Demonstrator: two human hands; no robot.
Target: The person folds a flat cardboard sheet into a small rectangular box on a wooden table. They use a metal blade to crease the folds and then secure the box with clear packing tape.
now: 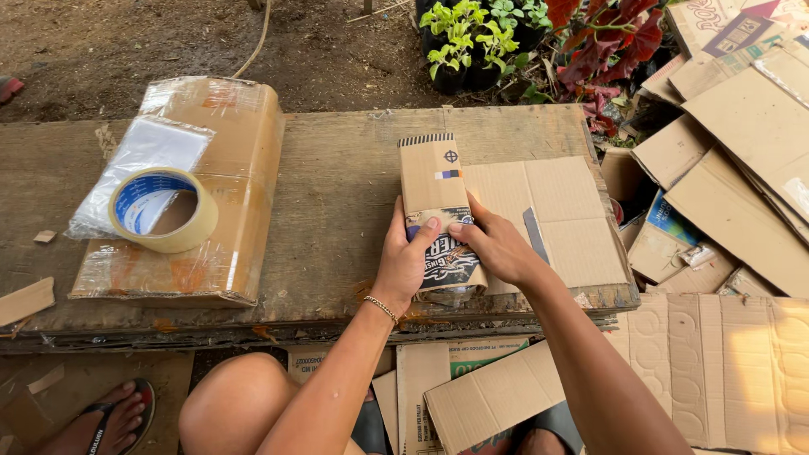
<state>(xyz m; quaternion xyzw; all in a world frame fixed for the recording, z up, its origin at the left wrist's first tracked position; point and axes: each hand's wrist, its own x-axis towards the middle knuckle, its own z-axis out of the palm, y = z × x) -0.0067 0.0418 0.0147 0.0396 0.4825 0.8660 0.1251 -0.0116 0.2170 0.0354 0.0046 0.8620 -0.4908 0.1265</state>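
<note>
At the left of the frame, a roll of tape (pixel 163 209) rests on a clear plastic bag (pixel 139 173), and both lie on a plastic-wrapped flat carton (pixel 240 211) on the wooden tabletop (pixel 337 211). The roll sits well apart from the hands; a reach for it would free one hand from the workpiece.

In the centre of the frame, the left hand (pixel 404 261) and right hand (pixel 497 246) close around the lower end of a folded cardboard piece (pixel 432 181), thumbs pressed on its face, fingers wrapped at the sides. The piece lies lengthwise on the tabletop, its lower end near the front edge.

Risk: the fold is held by thumb pressure only. Released pressure would probably let the cardboard spring open. The lower end near the edge could slip off toward the knees.

Just to the right, a flat cardboard sheet (pixel 560 219) lies partly beneath the piece. Loose cardboard scraps (pixel 742 160) are stacked at the far right, off the tabletop.
</note>
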